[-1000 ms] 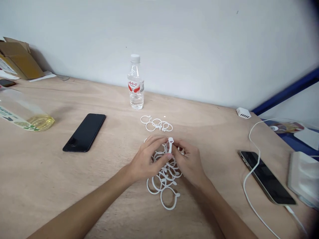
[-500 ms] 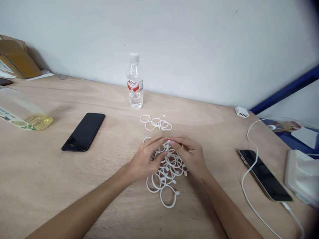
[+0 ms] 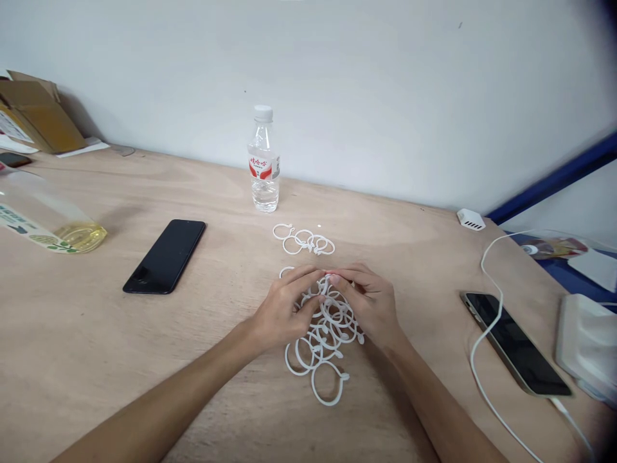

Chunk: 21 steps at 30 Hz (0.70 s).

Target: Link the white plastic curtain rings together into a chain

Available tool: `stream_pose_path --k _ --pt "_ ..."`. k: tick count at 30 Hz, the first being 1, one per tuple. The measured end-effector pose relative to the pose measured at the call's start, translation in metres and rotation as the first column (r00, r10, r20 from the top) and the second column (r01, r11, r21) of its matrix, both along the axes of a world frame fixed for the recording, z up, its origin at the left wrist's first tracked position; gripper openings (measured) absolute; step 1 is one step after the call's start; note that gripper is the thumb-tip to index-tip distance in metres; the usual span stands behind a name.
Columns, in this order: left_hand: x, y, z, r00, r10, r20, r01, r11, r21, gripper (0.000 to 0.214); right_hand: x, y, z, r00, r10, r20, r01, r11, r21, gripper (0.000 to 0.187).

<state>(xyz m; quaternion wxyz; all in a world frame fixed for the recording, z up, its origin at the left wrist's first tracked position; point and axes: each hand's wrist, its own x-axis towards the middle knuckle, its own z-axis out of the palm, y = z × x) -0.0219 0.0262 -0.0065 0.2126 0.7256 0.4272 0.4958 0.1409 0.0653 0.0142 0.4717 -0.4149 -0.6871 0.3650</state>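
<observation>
Over a heap of thin white plastic rings point(image 3: 332, 334), each with a small tab, my two hands meet fingertip to fingertip. My left hand point(image 3: 286, 305) is closed in a pinch on one white ring at the top of the heap. Opposite it, my right hand point(image 3: 371, 299) pinches the same ring near its tab, with a touch of red at the fingertips. The fingers hide much of this ring. A single white ring point(image 3: 326, 404) lies at the heap's near end. Beyond my hands, several linked-looking rings point(image 3: 303, 241) lie in a small group.
A water bottle point(image 3: 265, 167) stands near the wall. To the left lie a black phone point(image 3: 166, 257) and a bottle with yellow liquid point(image 3: 58, 225). A charging phone point(image 3: 518, 344), its white cable point(image 3: 475, 366) and a white case point(image 3: 585, 341) are at the right.
The view has shifted slightly, so everything appears a little further right and down. Both hands keep the same pinch over the heap.
</observation>
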Motion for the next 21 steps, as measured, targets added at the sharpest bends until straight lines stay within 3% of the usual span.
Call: stream_pose_path --k 5,10,12,16,21 --pt "0.001 0.001 0.0 1.0 -0.003 0.007 0.004 1.0 -0.03 0.03 0.0 -0.001 -0.001 1.0 -0.01 -0.001 0.01 1.0 -0.01 0.008" --pt "0.002 0.001 0.0 0.999 0.031 0.021 -0.028 0.992 -0.122 0.033 0.003 0.004 -0.001 0.999 0.02 0.033 -0.015 0.99 -0.141 0.012" --pt "0.002 0.001 0.0 0.999 0.04 0.003 -0.039 0.986 -0.165 0.035 0.005 0.014 -0.003 0.996 -0.015 0.084 0.028 0.987 -0.159 0.017" --pt "0.001 0.003 -0.001 0.997 0.063 -0.05 -0.071 0.982 -0.177 0.036 0.008 0.046 -0.017 0.926 -0.159 0.342 0.163 0.987 0.019 0.025" --pt "0.002 0.004 -0.002 0.987 0.103 -0.12 -0.122 0.979 -0.164 0.029 0.006 0.07 -0.033 0.876 -0.124 0.467 0.086 0.991 0.101 0.018"
